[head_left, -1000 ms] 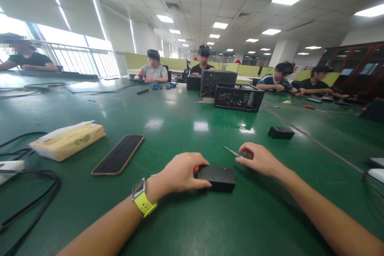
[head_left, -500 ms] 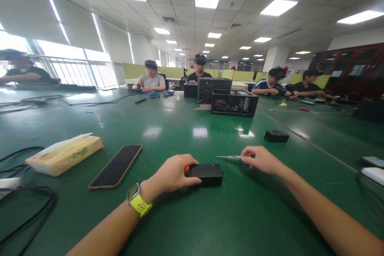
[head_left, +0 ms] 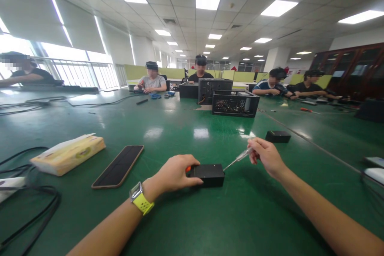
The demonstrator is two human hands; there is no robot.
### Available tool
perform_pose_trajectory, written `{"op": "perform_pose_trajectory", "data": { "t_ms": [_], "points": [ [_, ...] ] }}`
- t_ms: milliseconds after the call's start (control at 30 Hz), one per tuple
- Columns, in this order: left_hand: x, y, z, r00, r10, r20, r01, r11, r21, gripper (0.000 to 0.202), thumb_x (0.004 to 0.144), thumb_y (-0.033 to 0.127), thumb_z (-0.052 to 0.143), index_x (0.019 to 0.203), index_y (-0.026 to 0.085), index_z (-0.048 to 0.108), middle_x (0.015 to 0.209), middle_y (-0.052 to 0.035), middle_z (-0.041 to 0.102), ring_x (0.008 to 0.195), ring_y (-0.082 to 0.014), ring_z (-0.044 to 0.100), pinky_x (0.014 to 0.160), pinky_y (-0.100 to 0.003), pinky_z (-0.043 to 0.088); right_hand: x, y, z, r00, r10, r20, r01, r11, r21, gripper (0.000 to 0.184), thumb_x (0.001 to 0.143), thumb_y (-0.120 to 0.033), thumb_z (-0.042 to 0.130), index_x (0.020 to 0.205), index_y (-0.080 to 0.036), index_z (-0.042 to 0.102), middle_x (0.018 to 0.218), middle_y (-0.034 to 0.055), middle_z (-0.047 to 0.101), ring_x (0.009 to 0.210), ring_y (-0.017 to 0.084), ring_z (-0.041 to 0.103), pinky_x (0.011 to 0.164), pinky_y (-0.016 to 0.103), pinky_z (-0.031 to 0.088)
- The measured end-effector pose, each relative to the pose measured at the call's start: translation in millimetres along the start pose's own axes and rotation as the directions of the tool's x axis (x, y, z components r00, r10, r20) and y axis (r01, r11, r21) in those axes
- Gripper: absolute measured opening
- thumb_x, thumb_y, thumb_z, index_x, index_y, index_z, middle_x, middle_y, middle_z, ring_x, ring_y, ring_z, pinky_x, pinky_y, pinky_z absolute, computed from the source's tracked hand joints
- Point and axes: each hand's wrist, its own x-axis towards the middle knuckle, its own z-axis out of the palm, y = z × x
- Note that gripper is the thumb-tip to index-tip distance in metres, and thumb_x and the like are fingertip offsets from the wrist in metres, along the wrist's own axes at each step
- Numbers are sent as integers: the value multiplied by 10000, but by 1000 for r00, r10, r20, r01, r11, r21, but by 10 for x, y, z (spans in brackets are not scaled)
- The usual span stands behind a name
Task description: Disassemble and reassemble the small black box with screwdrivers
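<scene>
A small black box [head_left: 212,175] lies on the green table, and my left hand [head_left: 177,174] grips its left end between thumb and fingers. Something orange [head_left: 188,169] shows at that end, partly covered by the hand. My right hand [head_left: 265,155] pinches the clear handle of a screwdriver [head_left: 240,157]. The screwdriver slants down to the left, its tip at the box's right end; whether it sits in a screw is too small to tell. A second black box [head_left: 278,136] rests farther back on the right.
Left of my hand are a phone [head_left: 118,167] and a yellow tissue pack [head_left: 68,154], with black cables [head_left: 33,216] beyond. An open computer case [head_left: 235,103] stands across the table [head_left: 168,220]. A red-handled screwdriver [head_left: 306,110] lies far right. Several people sit around.
My right hand has lifted and tilted the screwdriver, whose tip has come down to the right end of the box. My left hand keeps its hold.
</scene>
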Motion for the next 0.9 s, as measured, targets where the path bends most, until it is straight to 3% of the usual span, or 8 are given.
{"op": "perform_pose_trajectory", "data": {
  "t_ms": [200,367,600,900],
  "points": [
    [-7,-7,32,1000,18,-15,-18,1000,-3,454,768,534,649,1057,184,652,995,-60,676,905,-221,621,807,-312,466,-2,-5,-26,999,-23,-31,23,1000,-11,352,789,-483,684,671,-167,584,451,-40,543,366,80,493,370,182,377],
    [-12,-4,26,1000,21,-13,-21,1000,-13,452,777,538,638,1059,185,653,1001,-61,676,910,-220,622,817,-310,463,2,61,-2,998,54,10,-54,999,0,364,782,-502,680,673,-173,570,426,-47,527,361,96,510,367,190,384],
    [-19,-8,8,1000,18,2,-18,1000,7,474,786,562,616,1058,175,650,1001,-69,676,911,-226,625,809,-314,465,45,118,-29,990,136,-25,-135,991,17,386,755,-525,687,669,-170,561,426,-58,504,361,94,518,363,186,382],
    [-69,3,15,999,37,-12,-37,999,30,482,794,576,597,1053,173,653,991,-70,672,887,-222,621,791,-311,468,-32,184,96,939,322,120,-321,947,-28,309,791,-456,642,730,-163,562,544,-32,585,423,92,577,384,173,412]
  ]
}}
